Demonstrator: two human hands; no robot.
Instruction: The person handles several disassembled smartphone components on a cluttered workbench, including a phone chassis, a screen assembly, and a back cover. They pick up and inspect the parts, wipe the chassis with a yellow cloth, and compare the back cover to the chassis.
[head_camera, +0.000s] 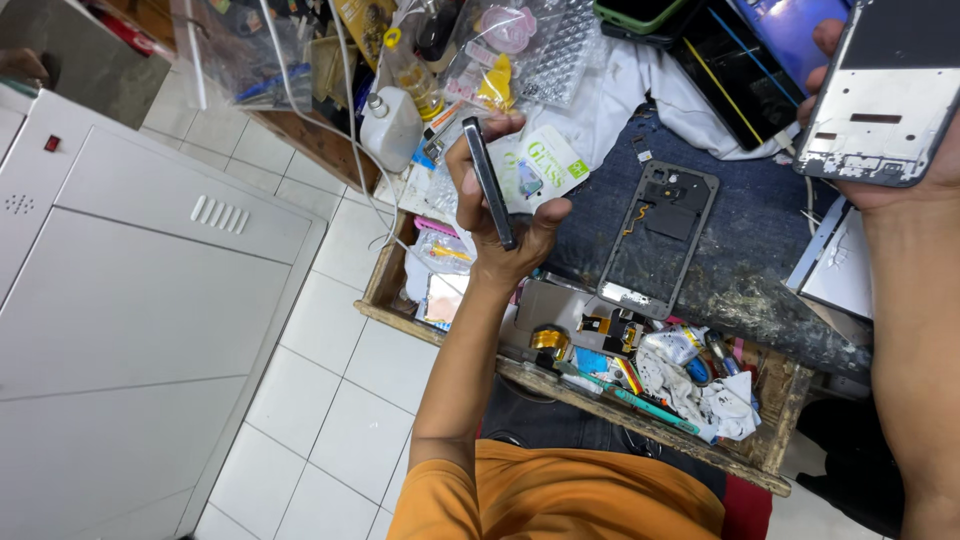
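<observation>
left hand (497, 215) clasps a slim dark slab-shaped phone (490, 180) edge-on, lifted above the cluttered wooden tray (640, 425), apparently for inspection; right hand (905, 165) grips a grey metal phone frame (885, 95) far right; black inner frame (660, 235) flat on dark mat between.

dark phone (489, 182), orange shirt (560, 500), white tiles (340, 390)

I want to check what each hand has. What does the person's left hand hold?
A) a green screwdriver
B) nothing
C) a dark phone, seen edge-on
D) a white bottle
C: the left hand grips a dark phone seen edge-on, raised above the workbench; the right hand holds a phone frame.
</observation>
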